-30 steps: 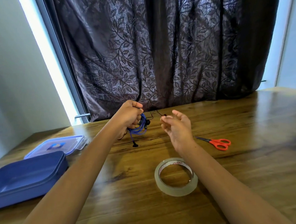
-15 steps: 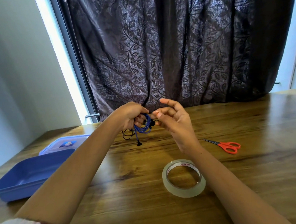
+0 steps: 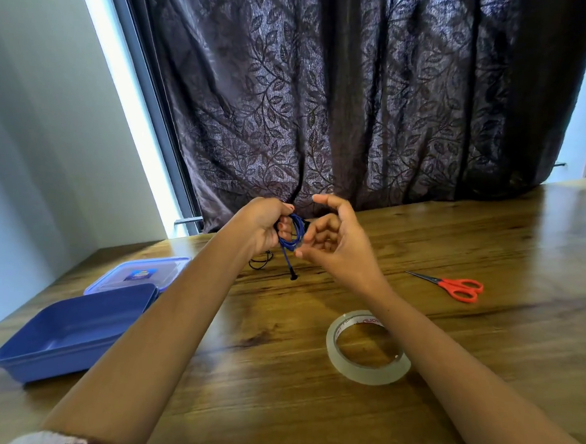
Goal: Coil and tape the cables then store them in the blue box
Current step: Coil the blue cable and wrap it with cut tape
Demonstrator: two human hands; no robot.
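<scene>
My left hand (image 3: 262, 225) is shut on a small coil of blue cable (image 3: 294, 235), held above the far middle of the wooden table (image 3: 483, 336). One blue end with a black plug (image 3: 293, 276) hangs down to the table. My right hand (image 3: 335, 243) curls just right of the coil with fingers apart, fingertips close to it; whether it pinches a strand I cannot tell. A thin black cable (image 3: 261, 261) lies on the table under my left wrist. The open blue box (image 3: 72, 328) stands at the left edge.
The box's clear lid (image 3: 137, 274) lies behind the box. A roll of clear tape (image 3: 368, 348) rests flat under my right forearm. Orange-handled scissors (image 3: 452, 286) lie to the right. A dark leaf-patterned curtain (image 3: 360, 106) hangs behind the table.
My right hand came in from the right to the coil, then opened its fingers around it. The view shifted a little to the left; the coil stays in my left hand.
</scene>
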